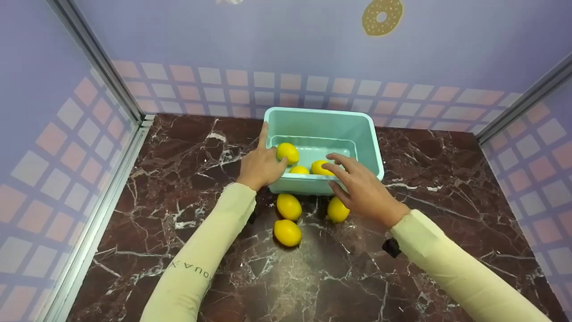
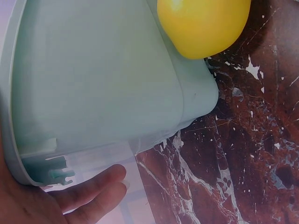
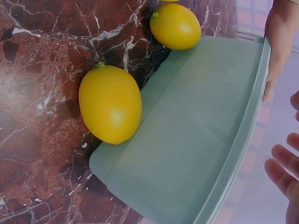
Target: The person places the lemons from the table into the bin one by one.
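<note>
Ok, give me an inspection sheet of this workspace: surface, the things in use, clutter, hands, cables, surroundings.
Surface: dark red marble table with white veins.
Things in use: mint plastic bin; three lemons in the bin; three lemons on the table in front of it.
Clutter: nothing seen.
Hands: left hand on the bin's left rim, holding a lemon; right hand open over the bin's near rim, holding nothing.
Cables: nothing seen.
Surroundings: lilac walls with a tile pattern, a doughnut picture, metal corner posts.

Bright, even overhead light; soft glare on the glossy desk (image 1: 339, 268); short shadows; wrist views slightly blurred up close.
</note>
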`<state>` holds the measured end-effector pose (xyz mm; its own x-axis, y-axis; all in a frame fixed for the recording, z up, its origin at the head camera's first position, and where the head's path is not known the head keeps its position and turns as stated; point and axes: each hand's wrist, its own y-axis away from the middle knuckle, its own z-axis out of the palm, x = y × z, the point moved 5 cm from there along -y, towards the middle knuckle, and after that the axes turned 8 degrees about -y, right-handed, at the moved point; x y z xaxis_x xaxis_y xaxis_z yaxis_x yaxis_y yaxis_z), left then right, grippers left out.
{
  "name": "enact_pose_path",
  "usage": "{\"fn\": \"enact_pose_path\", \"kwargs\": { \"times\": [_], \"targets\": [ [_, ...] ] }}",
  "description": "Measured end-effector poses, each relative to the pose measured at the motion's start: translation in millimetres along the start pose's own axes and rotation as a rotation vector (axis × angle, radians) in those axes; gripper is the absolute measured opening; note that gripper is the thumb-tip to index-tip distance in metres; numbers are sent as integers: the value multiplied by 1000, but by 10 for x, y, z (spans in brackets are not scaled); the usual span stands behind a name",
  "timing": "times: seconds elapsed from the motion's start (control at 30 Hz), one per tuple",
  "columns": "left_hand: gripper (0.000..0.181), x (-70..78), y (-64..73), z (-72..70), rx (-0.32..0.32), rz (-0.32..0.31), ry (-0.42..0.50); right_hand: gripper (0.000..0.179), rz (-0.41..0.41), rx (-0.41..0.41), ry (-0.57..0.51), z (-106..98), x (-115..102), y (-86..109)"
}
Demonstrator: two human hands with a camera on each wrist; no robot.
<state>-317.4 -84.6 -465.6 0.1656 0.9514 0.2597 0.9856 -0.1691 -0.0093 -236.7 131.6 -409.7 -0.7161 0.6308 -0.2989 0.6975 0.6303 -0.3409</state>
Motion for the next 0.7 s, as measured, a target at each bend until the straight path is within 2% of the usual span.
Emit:
{"fn": "enact_pose_path", "kwargs": {
  "times": [0.23, 0.37, 0.7],
  "targets": [
    [43, 1, 4, -4, 5, -3, 0, 36, 29, -33, -5, 3, -10, 52],
    [47, 0, 3, -4, 8, -2, 2, 37, 61, -54, -23, -2, -3, 74],
    [44, 12, -2, 1, -1, -8, -7, 39, 74, -46, -33, -28, 14, 114]
  ]
}}
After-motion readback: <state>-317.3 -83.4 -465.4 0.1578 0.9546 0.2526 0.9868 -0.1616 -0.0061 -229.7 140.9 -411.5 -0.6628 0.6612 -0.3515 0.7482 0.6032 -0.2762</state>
